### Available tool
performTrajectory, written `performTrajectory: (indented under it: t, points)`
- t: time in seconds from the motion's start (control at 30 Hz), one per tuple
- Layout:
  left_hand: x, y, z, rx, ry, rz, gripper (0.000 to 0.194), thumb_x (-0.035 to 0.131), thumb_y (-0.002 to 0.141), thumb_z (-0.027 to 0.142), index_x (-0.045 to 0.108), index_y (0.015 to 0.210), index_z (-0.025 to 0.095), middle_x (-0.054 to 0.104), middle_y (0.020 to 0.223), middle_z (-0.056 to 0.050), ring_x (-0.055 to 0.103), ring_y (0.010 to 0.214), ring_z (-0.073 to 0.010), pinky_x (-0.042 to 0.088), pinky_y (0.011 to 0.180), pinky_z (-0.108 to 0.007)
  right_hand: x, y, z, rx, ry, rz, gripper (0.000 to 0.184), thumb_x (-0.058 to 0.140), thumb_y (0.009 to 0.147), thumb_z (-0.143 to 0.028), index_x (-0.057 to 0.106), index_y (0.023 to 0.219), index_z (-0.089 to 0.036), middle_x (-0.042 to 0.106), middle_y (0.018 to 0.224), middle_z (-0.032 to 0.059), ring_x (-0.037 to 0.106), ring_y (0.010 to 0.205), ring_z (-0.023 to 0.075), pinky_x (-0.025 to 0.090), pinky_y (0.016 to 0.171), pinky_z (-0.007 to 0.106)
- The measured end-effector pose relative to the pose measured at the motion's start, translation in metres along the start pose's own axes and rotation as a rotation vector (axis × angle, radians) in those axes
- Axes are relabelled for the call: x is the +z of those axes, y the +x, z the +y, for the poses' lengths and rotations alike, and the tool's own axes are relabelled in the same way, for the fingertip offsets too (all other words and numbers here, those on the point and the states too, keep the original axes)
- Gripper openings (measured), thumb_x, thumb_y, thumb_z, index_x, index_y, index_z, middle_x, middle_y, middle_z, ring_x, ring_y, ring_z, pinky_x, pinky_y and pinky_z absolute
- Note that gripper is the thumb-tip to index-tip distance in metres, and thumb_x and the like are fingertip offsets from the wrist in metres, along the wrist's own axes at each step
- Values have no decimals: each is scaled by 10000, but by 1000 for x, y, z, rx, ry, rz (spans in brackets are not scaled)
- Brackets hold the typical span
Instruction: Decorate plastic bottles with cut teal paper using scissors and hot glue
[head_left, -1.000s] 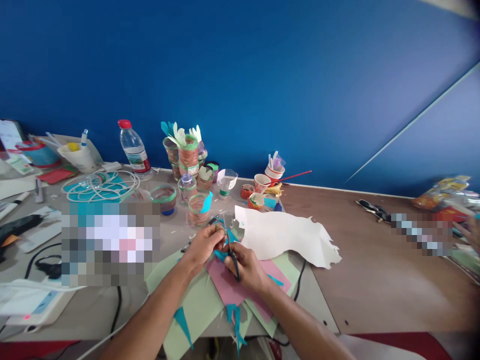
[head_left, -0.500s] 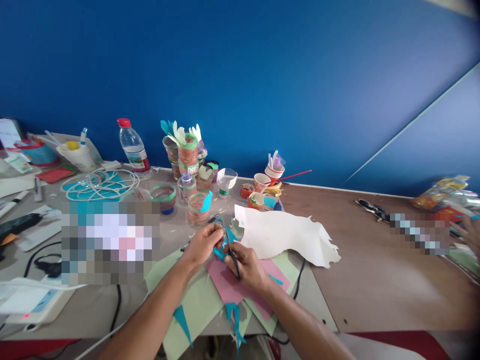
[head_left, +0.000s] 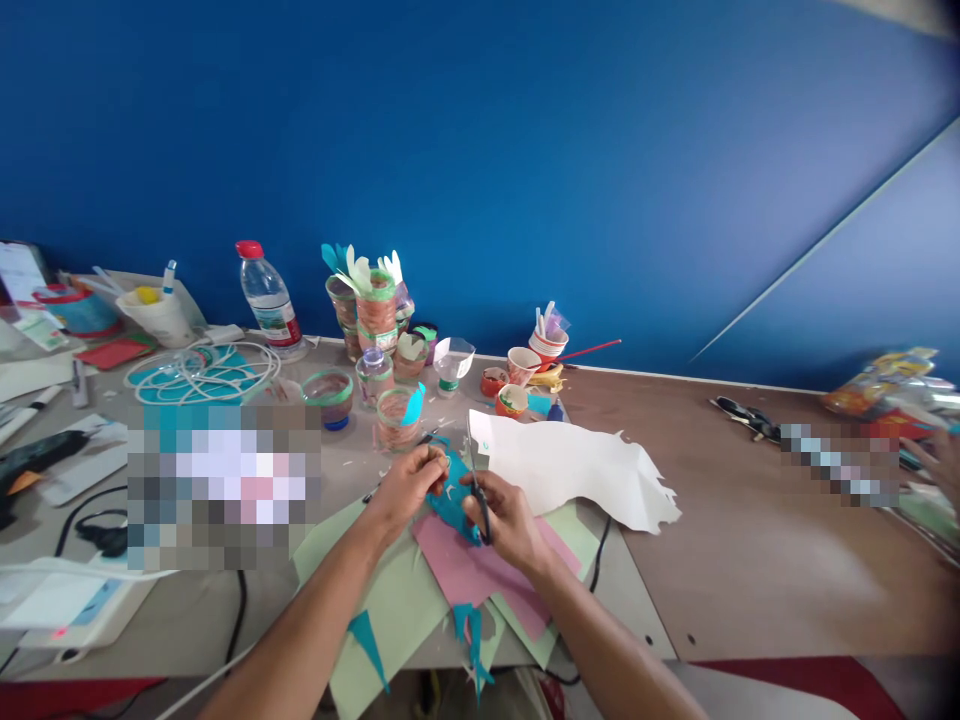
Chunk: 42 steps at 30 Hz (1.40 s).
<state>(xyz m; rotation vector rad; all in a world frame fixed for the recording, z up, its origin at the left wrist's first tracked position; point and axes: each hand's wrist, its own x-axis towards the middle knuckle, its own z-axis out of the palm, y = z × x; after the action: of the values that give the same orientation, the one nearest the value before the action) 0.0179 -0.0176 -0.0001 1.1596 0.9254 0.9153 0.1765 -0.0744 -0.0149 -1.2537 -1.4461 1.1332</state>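
My right hand (head_left: pixel 504 515) grips a pair of dark-handled scissors (head_left: pixel 484 515), blades pointing up and away from me. To its left, my left hand (head_left: pixel 415 485) is closed in a pinch, with a small pale scrap at its fingertips that I cannot make out well. Beneath both hands lie blue paper pieces (head_left: pixel 452 492) on pink paper (head_left: pixel 480 572), over pale green sheets (head_left: pixel 397 600). The scissor blades stand apart from the left fingertips. A curled white paper sheet (head_left: pixel 570 465) with a ragged end lies right of the scissors.
Beyond the hands stand wrapped cups with paper petals (head_left: pixel 375 300), a clear bowl (head_left: pixel 328 395), and paper cups (head_left: pixel 550 345). A red-capped bottle (head_left: pixel 268 300) and coiled white cable (head_left: pixel 202 372) are at left. Another person's hand (head_left: pixel 941 460) shows at far right.
My right hand has drawn the scissors slightly right, away from my left fingertips, uncovering more blue paper. My left hand stays nearly in place, still pinched.
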Motion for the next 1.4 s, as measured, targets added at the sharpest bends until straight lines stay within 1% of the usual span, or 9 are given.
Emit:
performTrajectory:
  t: [0.13, 0.3, 0.47, 0.63, 0.8, 1.0, 1.2, 1.33, 1.4]
  points:
    - [-2, 3, -2, 4, -49, 9, 241, 623, 716, 385, 523, 677, 170, 511, 630, 37, 450, 557, -83, 360, 562, -223, -1, 0, -4, 60, -107, 17, 410, 603, 788, -457, 598, 1022, -121, 453, 596, -33, 373, 530, 98, 310, 477, 226]
    - [-8, 6, -5, 55, -97, 13, 270, 630, 731, 411, 519, 679, 171, 521, 631, 34, 452, 551, -83, 348, 552, -224, -6, -4, -27, 154, -397, 5, 365, 625, 749, -327, 617, 1077, -166, 513, 607, -36, 426, 555, 114, 328, 519, 226]
    - [-10, 5, -5, 82, -102, 31, 268, 603, 765, 410, 519, 668, 174, 516, 579, 34, 456, 548, -91, 345, 554, -226, -25, -16, -50, 250, -629, -22, 429, 596, 707, -211, 608, 1136, -218, 594, 677, -20, 506, 598, 131, 345, 555, 221]
    - [-10, 4, -3, 86, -73, 22, 304, 591, 765, 449, 518, 651, 177, 508, 547, 34, 455, 543, -101, 346, 562, -234, -41, -39, -53, 305, -706, -38, 433, 546, 744, -204, 577, 1176, -216, 601, 652, -21, 504, 559, 132, 305, 527, 218]
    - [-9, 2, 0, 97, -73, 22, 317, 600, 749, 460, 515, 642, 174, 503, 540, 35, 444, 539, -98, 340, 562, -232, -31, -54, -51, 236, -824, -87, 373, 531, 753, -187, 598, 1120, -202, 659, 726, 10, 574, 667, 163, 310, 583, 227]
    - [-10, 3, 0, 111, -67, 30, 338, 613, 740, 473, 514, 631, 169, 496, 544, 38, 437, 532, -91, 340, 557, -225, -15, -46, -52, 219, -1045, -126, 237, 528, 815, -229, 618, 1032, -195, 713, 898, 73, 651, 825, 210, 330, 632, 245]
    - [-10, 4, -3, 128, -42, 37, 360, 616, 730, 500, 526, 623, 168, 499, 550, 28, 438, 526, -101, 349, 548, -238, 1, -34, -54, 203, -1192, -170, 181, 521, 825, -251, 645, 929, -169, 719, 896, 126, 677, 806, 253, 351, 604, 275]
    - [-10, 5, -5, 122, -44, 37, 350, 615, 733, 495, 527, 632, 172, 498, 538, 30, 435, 521, -102, 352, 549, -236, 5, -29, -57, 229, -1204, -235, 158, 558, 787, -246, 671, 867, -169, 724, 844, 118, 682, 777, 253, 355, 581, 272]
    - [-10, 5, -5, 122, -47, 33, 346, 614, 737, 493, 527, 637, 173, 498, 537, 29, 436, 517, -102, 353, 547, -236, 3, -28, -58, 205, -1184, -215, 166, 559, 799, -261, 681, 874, -176, 727, 846, 107, 681, 781, 248, 371, 599, 272]
